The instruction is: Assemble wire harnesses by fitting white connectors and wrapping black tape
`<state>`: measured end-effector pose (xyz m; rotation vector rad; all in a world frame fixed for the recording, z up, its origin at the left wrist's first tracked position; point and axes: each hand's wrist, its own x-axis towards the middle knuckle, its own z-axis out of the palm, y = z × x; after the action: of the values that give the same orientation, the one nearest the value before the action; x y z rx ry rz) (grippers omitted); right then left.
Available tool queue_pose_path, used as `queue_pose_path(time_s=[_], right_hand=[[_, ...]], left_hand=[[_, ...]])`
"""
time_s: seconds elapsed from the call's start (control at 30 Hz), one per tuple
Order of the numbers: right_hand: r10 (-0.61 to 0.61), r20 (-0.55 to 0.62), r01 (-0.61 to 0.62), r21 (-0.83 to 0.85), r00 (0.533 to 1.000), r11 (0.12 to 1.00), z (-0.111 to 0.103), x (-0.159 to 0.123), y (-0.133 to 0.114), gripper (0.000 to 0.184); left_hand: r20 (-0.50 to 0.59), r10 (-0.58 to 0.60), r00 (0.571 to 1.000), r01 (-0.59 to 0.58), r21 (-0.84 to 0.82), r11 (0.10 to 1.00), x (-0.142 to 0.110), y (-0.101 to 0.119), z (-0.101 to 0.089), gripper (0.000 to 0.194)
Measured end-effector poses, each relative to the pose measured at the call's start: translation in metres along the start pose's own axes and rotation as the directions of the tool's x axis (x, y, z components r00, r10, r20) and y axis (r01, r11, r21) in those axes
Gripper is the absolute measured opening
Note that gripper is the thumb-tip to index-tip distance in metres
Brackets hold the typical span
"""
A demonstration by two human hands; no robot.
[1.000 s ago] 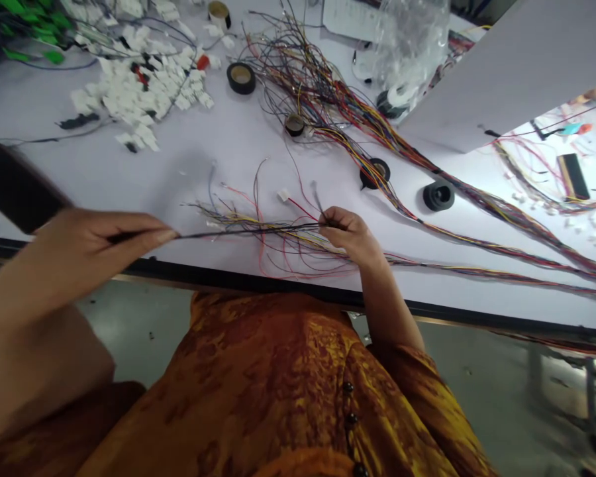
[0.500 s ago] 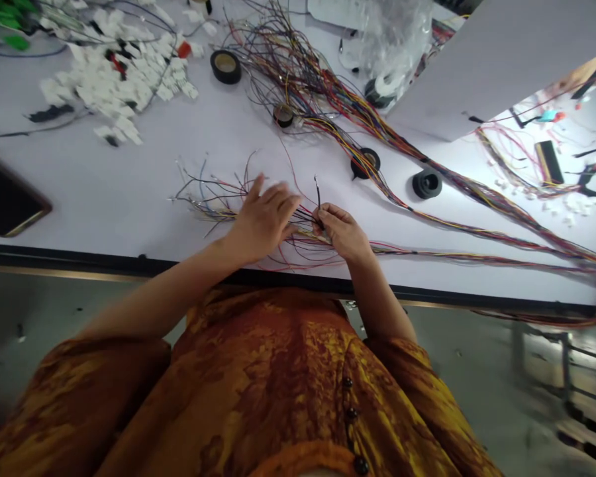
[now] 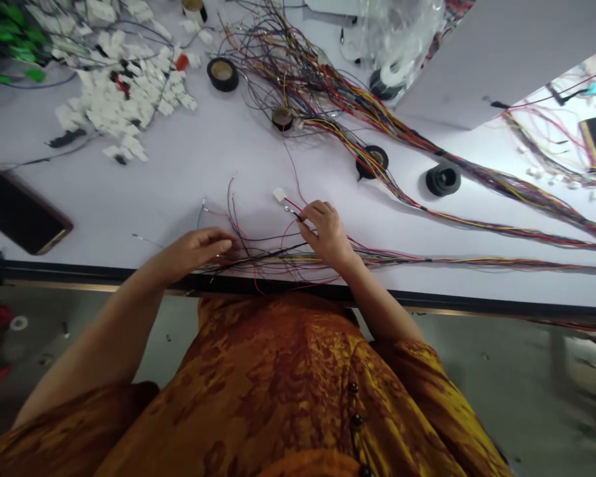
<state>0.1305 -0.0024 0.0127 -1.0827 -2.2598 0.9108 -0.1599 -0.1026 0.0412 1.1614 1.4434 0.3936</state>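
A loose bunch of coloured wires (image 3: 278, 260) lies lower middle, along the white table's (image 3: 129, 199) front edge. The right hand (image 3: 328, 232) pinches wires from it, closed, beside a white connector (image 3: 279, 194); the left hand (image 3: 196, 252) half curls against the bunch, grip unclear.

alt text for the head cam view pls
Two bare hands work a loose bundle of multicoloured wires on a white table: the right hand pinches thin wires beside a small white connector, the left hand at the bundle's end.
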Motion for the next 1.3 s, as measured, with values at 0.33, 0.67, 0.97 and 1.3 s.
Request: queue_pose_path(time_s=[0.33,0.67,0.97,1.3], right_hand=[[0.043,0.109,-0.073,0.286,0.993,0.955,0.023,0.009,-0.009,0.020],[0.143,-0.097,-0.113,0.264,0.985,0.958,0.016,0.013,-0.008,0.013],[0.085,-0.007,-0.084,0.046,0.996,0.995,0.001,0.009,-0.021,0.018],[0.096,-0.010,-0.094,0.111,0.995,0.989,0.005,0.007,-0.020,0.013]], left_hand=[[-0.068,0.493,0.867,-0.377,0.559,0.739,0.115,0.052,0.019,0.027],[-0.225,0.170,0.959,-0.253,-0.420,0.871,0.092,0.040,0.040,0.030],[-0.227,0.013,0.974,-0.171,-0.692,0.701,0.086,0.044,0.056,0.037],[-0.341,0.094,0.935,-0.276,-0.539,0.796,0.080,0.039,0.060,0.028]])
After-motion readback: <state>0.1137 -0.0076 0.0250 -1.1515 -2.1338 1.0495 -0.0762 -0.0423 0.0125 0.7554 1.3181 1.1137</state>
